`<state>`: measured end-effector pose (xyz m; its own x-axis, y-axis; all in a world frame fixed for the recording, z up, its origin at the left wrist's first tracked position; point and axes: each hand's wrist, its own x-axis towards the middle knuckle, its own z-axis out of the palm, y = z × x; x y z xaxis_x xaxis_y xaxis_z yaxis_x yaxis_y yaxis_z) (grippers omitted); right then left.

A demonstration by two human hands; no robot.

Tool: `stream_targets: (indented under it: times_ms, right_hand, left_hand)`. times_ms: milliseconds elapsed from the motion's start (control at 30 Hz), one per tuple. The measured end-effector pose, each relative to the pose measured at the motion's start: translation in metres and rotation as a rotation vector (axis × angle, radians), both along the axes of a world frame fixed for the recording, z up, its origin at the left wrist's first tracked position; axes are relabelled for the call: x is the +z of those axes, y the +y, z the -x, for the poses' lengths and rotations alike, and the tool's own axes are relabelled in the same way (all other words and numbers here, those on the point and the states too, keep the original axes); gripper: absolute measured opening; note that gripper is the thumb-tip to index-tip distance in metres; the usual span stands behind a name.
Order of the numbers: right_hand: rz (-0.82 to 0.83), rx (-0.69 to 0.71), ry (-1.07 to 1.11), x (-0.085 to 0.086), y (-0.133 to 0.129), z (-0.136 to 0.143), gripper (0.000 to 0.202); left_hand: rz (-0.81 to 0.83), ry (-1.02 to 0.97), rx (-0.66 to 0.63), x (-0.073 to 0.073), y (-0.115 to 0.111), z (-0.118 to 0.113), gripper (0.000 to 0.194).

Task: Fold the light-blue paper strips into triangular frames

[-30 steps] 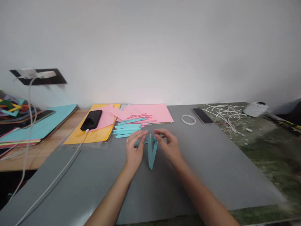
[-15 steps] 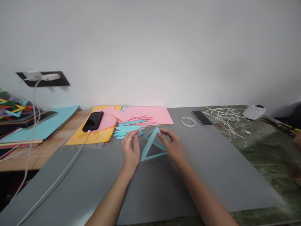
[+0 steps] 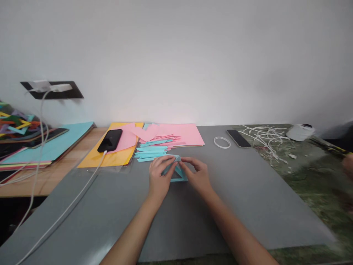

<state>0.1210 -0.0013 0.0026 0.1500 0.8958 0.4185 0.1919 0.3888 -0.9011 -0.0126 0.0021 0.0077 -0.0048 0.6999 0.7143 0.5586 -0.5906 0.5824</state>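
Note:
Between my hands stands a light-blue folded paper frame [image 3: 179, 179], made of strips joined into a pyramid-like shape on the grey board. My left hand [image 3: 160, 176] pinches its top from the left, thumb and fingers on the blue paper. From the right, my right hand [image 3: 196, 173] grips the same top corner with thumb and forefinger. My fingers hide part of the frame's upper sides. Just beyond it lie several folded blue paper strips [image 3: 151, 152], with thin pink strips [image 3: 168, 139] behind them.
Pink sheets [image 3: 187, 133] and orange paper [image 3: 91, 159] lie toward the wall. A black phone [image 3: 110, 140] with a white charging cable [image 3: 68, 209] rests at left. A white ring-shaped band [image 3: 222, 142], another phone [image 3: 238, 138] and tangled white cord [image 3: 266, 136] lie right. Someone's hand [image 3: 348, 165] shows at the right edge.
My left hand has moved right and closed on the frame's top. The paper frame has turned, its lower corner now facing right. My right hand keeps its hold.

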Motion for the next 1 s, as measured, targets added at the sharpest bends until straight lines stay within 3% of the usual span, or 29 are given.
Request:
stream_targets:
  times_ms: [167,333,467,667,833,1000]
  right_hand:
    - [0.001,0.04,0.034,-0.001,0.005,-0.007,0.017]
    - [-0.054,0.223,0.034,0.003,0.015,-0.022,0.012]
    - [-0.01,0.343,0.059,0.003,0.019,-0.027,0.014]
    - [0.046,0.228,-0.041,0.001,0.017,-0.024,0.016]
    - [0.082,0.122,-0.123,0.002,0.016,-0.022,0.013]
    - [0.213,0.179,0.067,0.004,0.016,-0.023,0.023]
  left_hand:
    - [0.041,0.001,-0.051,0.008,-0.003,0.001,0.015]
    - [0.101,-0.013,-0.001,0.018,-0.002,0.009,0.022]
    - [0.258,-0.05,-0.18,0.017,0.002,0.01,0.016]
    - [0.48,-0.316,-0.291,0.008,0.004,0.003,0.018]
    - [0.691,-0.535,-0.463,0.003,0.005,-0.002,0.022]
    - [0.794,-0.736,-0.52,0.003,0.005,-0.003,0.027]
